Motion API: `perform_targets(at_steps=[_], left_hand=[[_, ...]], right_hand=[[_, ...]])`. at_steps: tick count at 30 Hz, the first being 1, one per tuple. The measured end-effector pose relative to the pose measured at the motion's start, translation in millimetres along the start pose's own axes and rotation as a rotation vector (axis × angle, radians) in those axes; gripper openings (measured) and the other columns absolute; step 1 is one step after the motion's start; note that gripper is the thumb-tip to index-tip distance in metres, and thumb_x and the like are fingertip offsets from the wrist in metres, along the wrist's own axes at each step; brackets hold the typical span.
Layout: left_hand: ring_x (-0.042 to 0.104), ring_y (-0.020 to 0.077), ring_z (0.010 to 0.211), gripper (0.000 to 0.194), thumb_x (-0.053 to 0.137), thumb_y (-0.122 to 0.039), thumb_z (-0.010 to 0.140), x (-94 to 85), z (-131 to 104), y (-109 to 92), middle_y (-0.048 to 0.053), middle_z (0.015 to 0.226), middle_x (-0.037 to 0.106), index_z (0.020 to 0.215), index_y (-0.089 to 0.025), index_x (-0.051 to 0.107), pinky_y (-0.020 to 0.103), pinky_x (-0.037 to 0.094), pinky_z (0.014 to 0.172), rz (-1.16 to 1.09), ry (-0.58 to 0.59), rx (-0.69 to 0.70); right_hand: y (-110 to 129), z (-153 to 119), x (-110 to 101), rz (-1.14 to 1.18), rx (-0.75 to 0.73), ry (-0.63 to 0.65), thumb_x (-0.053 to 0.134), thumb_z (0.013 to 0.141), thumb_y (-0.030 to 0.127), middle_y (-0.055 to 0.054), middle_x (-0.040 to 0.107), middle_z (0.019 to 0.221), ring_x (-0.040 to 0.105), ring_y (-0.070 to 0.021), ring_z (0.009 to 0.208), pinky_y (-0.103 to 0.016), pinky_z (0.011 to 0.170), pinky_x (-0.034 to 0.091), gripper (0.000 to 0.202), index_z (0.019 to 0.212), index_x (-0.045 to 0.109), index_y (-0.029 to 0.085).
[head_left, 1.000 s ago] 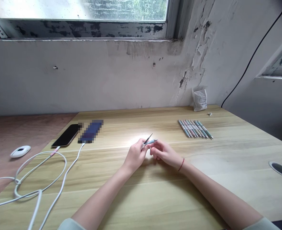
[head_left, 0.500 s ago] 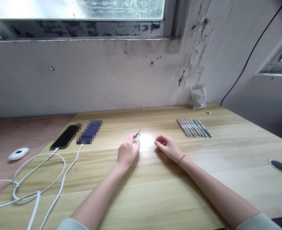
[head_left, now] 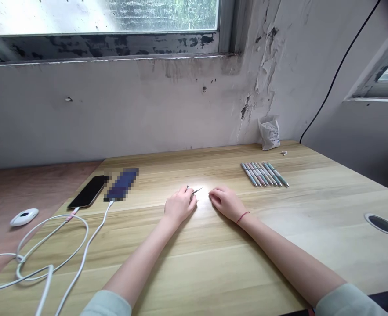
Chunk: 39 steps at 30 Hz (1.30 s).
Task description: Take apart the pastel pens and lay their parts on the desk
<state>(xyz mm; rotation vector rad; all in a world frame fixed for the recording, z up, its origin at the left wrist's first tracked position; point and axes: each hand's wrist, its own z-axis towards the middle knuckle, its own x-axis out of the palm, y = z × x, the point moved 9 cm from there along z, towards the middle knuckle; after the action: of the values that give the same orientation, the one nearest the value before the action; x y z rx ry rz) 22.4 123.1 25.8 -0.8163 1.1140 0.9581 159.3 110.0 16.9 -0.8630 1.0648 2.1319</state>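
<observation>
My left hand is closed near the middle of the desk. A thin, dark pen refill pokes out of its fingers and points right, toward my other hand. A small dark end also shows above the index finger, and the rest of what I grip is covered. Across a short gap, my right hand rests low over the desk with its fingers curled and pressed together. Anything between those fingertips is hidden. Beyond it, several pastel click pens lie side by side in a slanted row.
Two phones, one black and one blurred blue, lie at left on white charging cables. A white oval device is further left. At the back right are a crumpled white packet and a small white piece.
My left hand has turned, so the refill now points more to the right and lies flatter; the pale barrel seen beside it is now covered. My right hand's fingers have closed in more.
</observation>
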Motion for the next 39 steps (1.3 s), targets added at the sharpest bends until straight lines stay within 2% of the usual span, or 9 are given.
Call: perform_targets(at_steps=[6, 12, 18, 21, 26, 30, 35, 39], left_hand=[[0.061, 0.0205, 0.083, 0.034, 0.033, -0.036, 0.091, 7.4, 10, 3, 0.005, 0.110, 0.058, 0.117, -0.026, 0.053, 0.028, 0.043, 0.061, -0.008, 0.040, 0.017], [0.062, 0.0219, 0.086, 0.037, 0.036, -0.040, 0.089, 5.4, 16, 10, 0.006, 0.113, 0.058, 0.118, -0.025, 0.055, 0.029, 0.045, 0.066, -0.053, 0.020, -0.064], [0.063, 0.0214, 0.087, 0.041, 0.043, -0.042, 0.086, 0.8, 17, 14, 0.005, 0.118, 0.058, 0.121, -0.025, 0.054, 0.030, 0.048, 0.072, -0.149, 0.002, -0.030], [0.062, 0.0209, 0.094, 0.042, 0.047, -0.040, 0.083, -1.8, 19, 16, 0.004, 0.124, 0.055, 0.121, -0.024, 0.054, 0.029, 0.048, 0.082, -0.202, -0.030, -0.006], [0.058, 0.0198, 0.105, 0.042, 0.050, -0.038, 0.081, -2.2, 21, 18, 0.001, 0.128, 0.054, 0.120, -0.025, 0.056, 0.028, 0.045, 0.092, -0.277, -0.050, 0.031], [0.057, 0.0205, 0.106, 0.041, 0.050, -0.038, 0.080, -1.7, 22, 18, 0.000, 0.129, 0.053, 0.118, -0.025, 0.058, 0.029, 0.045, 0.092, -0.291, -0.046, 0.057], [0.060, 0.0195, 0.099, 0.039, 0.047, -0.039, 0.082, -4.8, 20, 21, 0.002, 0.123, 0.056, 0.118, -0.025, 0.055, 0.028, 0.047, 0.087, -0.332, -0.042, 0.040], [0.062, 0.0169, 0.088, 0.031, 0.034, -0.035, 0.091, -10.7, 15, 17, 0.004, 0.109, 0.059, 0.108, -0.022, 0.056, 0.027, 0.047, 0.079, -0.375, -0.061, 0.035]], right_hand=[[7, 0, 9, -0.079, -0.082, 0.012, 0.045, 0.086, 0.010, -0.009, 0.062, 0.094, 0.053, -0.0195, 0.088, -0.030, 0.079, 0.044, 0.025, 0.092, 0.067, 0.019], [-14, 22, 14, -0.003, -0.025, 0.020, 0.050, 0.085, 0.013, -0.009, 0.064, 0.091, 0.056, -0.0190, 0.086, -0.030, 0.079, 0.044, 0.022, 0.091, 0.070, 0.017], [-32, 47, 18, 0.041, 0.016, 0.022, 0.051, 0.083, 0.013, -0.009, 0.065, 0.091, 0.057, -0.0197, 0.087, -0.031, 0.081, 0.045, 0.023, 0.089, 0.072, 0.018], [-34, 50, 20, 0.089, 0.017, 0.007, 0.051, 0.083, 0.014, -0.009, 0.064, 0.091, 0.058, -0.0198, 0.088, -0.032, 0.082, 0.045, 0.023, 0.090, 0.072, 0.017], [-41, 47, 15, 0.225, 0.076, -0.018, 0.051, 0.080, 0.015, -0.010, 0.062, 0.100, 0.060, -0.0163, 0.081, -0.028, 0.077, 0.048, 0.027, 0.102, 0.067, 0.016], [-34, 50, 13, 0.151, -0.013, -0.023, 0.049, 0.082, 0.014, -0.011, 0.064, 0.105, 0.056, -0.0205, 0.096, -0.032, 0.087, 0.044, 0.027, 0.102, 0.067, 0.014], [-33, 54, 18, 0.078, -0.072, 0.023, 0.047, 0.084, 0.013, -0.009, 0.067, 0.100, 0.056, -0.0201, 0.090, -0.034, 0.083, 0.044, 0.024, 0.092, 0.069, 0.018], [-23, 48, 6, 0.131, -0.061, -0.053, 0.051, 0.084, 0.019, -0.010, 0.066, 0.103, 0.055, -0.0214, 0.095, -0.036, 0.085, 0.044, 0.021, 0.096, 0.068, 0.018]])
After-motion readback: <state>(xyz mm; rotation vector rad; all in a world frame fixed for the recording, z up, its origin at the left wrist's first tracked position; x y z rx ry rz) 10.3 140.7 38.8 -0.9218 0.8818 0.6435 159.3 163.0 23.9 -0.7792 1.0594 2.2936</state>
